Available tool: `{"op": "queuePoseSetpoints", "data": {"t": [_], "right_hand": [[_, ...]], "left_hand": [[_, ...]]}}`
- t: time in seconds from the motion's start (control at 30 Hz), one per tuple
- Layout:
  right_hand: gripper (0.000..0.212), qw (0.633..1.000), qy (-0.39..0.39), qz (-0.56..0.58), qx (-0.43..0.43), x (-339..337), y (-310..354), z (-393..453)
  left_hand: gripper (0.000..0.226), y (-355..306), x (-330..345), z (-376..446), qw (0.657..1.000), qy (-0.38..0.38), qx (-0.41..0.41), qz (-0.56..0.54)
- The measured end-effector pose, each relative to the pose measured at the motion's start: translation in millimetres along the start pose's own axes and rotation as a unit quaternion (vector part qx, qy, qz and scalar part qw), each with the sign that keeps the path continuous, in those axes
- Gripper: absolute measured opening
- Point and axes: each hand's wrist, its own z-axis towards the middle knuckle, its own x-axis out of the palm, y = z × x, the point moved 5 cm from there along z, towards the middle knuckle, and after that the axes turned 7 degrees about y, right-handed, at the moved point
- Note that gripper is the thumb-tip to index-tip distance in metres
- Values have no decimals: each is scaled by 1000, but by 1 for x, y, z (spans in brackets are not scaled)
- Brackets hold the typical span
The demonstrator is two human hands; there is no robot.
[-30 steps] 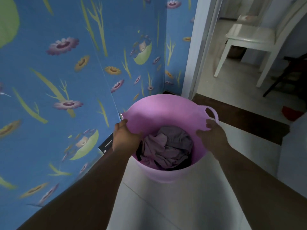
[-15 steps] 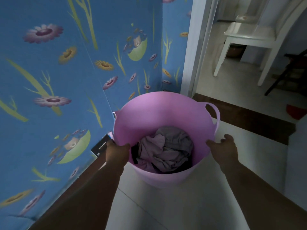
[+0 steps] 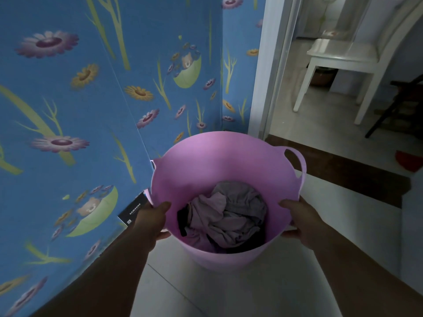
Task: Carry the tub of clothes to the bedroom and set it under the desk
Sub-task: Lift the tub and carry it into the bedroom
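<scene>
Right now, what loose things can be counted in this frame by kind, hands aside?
Tubs: 1, pink tub, held by the left hand and right hand
Clothes heaps: 1, clothes inside it
Chairs: 1, white chair
Black boxes: 1, black box
Total: 4

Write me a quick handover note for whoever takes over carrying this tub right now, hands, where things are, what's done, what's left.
Left hand: gripping the near left rim of the pink tub, thumb inside.
Right hand: gripping the near right rim, thumb over the edge.
Neither hand is on the loop handle, which shows free at the far right.
Clothes: crumpled heap in the bottom of the tub, well below the rim.
Tub sits close to the blue flowered wall; an open doorway lies ahead to the right, with a white chair beyond.
Done: tub gripped on both sides.
Left: carry it to the bedroom and set it under the desk; no desk in view.
</scene>
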Motion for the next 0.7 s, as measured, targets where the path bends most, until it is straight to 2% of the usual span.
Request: {"op": "queuePoseSetpoints", "data": {"t": [0.23, 0.7], "right_hand": [[53, 998, 43, 36, 10, -8, -2, 0], [52, 992, 101, 74, 18, -11, -13, 2]], "left_hand": [[33, 7, -6, 6, 998, 68, 0, -12], [41, 14, -15, 14, 992, 120, -9, -41]]}}
